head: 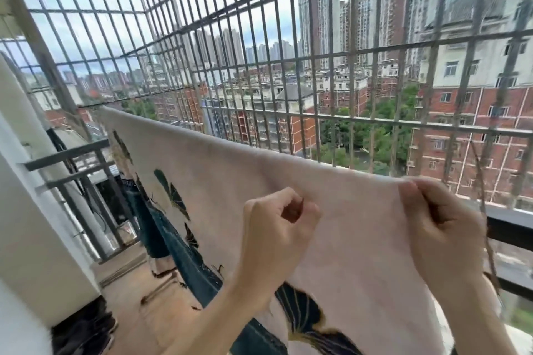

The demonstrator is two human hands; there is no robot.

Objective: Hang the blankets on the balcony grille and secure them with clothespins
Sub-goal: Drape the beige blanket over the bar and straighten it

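A cream blanket (219, 170) with dark blue leaf patterns hangs along the balcony grille (288, 81), its top edge stretched taut from far left to near right. My right hand (444, 222) pinches the blanket's top corner at the right end, thumb and fingers closed on the fabric. My left hand (277, 222) is in front of the blanket a little below its top edge. Its fingers are curled, and whether they hold fabric or anything else is hidden. No clothespin is visible.
A dark metal railing (72, 158) closes the balcony's left end, with dark blue cloth (150, 228) hanging behind the blanket. A white wall (26, 210) stands at the left above a tan floor (138, 302). A dark rail (510, 230) runs at the right.
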